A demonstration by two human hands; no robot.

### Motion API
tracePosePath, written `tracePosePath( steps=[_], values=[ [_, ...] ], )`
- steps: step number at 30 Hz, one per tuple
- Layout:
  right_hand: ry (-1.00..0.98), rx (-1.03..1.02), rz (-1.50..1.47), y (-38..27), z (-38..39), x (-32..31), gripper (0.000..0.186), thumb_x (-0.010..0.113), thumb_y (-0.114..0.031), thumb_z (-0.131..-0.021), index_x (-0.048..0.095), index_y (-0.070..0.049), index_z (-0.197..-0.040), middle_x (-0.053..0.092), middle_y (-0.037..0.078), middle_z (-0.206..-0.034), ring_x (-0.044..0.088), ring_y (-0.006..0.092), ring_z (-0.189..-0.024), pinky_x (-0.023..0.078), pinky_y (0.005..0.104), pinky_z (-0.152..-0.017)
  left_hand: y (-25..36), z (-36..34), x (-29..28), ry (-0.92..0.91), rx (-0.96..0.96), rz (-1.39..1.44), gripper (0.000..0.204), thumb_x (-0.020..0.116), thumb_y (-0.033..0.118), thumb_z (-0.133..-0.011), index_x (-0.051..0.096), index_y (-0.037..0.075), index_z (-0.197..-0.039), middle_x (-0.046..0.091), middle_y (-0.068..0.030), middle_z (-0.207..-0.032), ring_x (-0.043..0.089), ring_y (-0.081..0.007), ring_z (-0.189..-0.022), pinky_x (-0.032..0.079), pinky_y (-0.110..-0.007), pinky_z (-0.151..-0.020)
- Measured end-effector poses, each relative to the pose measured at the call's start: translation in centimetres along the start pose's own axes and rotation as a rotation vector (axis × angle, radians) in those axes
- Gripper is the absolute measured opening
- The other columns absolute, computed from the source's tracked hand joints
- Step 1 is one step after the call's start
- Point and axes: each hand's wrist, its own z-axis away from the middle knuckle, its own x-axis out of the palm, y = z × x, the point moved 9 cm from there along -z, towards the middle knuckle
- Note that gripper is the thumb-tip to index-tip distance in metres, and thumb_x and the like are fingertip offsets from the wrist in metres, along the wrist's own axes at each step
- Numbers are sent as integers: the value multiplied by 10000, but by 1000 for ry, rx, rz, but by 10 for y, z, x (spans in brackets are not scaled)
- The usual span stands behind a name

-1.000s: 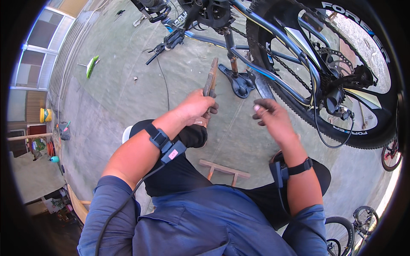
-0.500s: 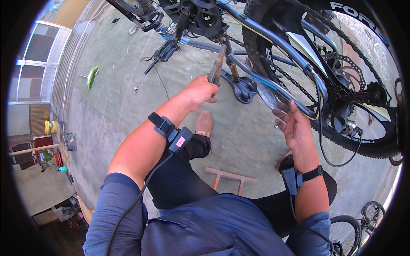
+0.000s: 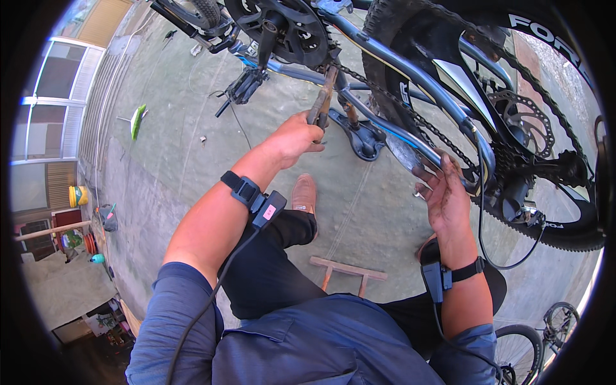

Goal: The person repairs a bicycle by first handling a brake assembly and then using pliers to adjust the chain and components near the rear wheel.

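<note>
My left hand (image 3: 301, 136) is closed around a worn brown tool (image 3: 321, 96), whose upper end reaches the chain (image 3: 357, 77) just below the chainring (image 3: 276, 35). My right hand (image 3: 443, 199) has its fingers apart and curved, with the fingertips at the lower frame tube (image 3: 410, 138) of an upside-down bicycle, beside the rear wheel. The bicycle's saddle (image 3: 353, 135) rests on the ground under the seat post. The brake disc (image 3: 526, 122) and derailleur (image 3: 558, 167) show to the right of my right hand.
A wooden T-shaped piece (image 3: 346, 268) lies between my legs, near my brown shoe (image 3: 303, 192). A green object (image 3: 137, 123) lies on the ground at left. A yellow bucket (image 3: 78, 196) stands by the glazed wall. More bicycles (image 3: 552, 327) are at lower right.
My left hand's tool has moved up to the chain by the chainring. My right hand has moved right and turned palm up, reaching the frame tube. The bicycle appears shifted slightly in view.
</note>
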Motion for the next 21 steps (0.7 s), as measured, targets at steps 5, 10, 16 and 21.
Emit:
tracePosePath(
  steps=[5, 10, 16, 21],
  values=[
    [3, -16, 12, -2, 1, 1, 383, 538, -368, -963, 511, -97, -1234, 633, 84, -1119, 650, 222, -933, 510, 313, -680, -7, -13, -3, -30, 28, 24, 544, 487, 1, -801, 400, 23, -1338, 497, -77, -1312, 493, -199, -1177, 443, -444, -1001],
    [-23, -7, -13, -1, 0, 0, 341, 535, -286, -969, 476, -96, -1246, 630, 99, -1143, 655, 258, -956, 500, 354, -732, -4, -17, -4, -50, 44, -52, 543, 478, 7, -794, 408, 32, -1331, 499, -81, -1322, 475, -203, -1229, 441, -441, -1005],
    [-31, -15, -21, -2, 2, 4, 330, 548, -291, -965, 462, -94, -1216, 631, 95, -1108, 662, 255, -929, 506, 348, -701, 1, -21, -12, -58, 78, -122, 499, 494, 26, -782, 451, 23, -1279, 530, -86, -1246, 506, -202, -1199, 460, -414, -982],
    [-34, -31, -1, -4, 0, 4, 328, 543, -297, -967, 462, -94, -1212, 626, 91, -1101, 657, 246, -927, 512, 339, -688, 4, -30, -9, -25, 175, -330, 406, 500, 27, -790, 506, -1, -1195, 575, -100, -1127, 569, -204, -1082, 521, -365, -873]
  ],
)
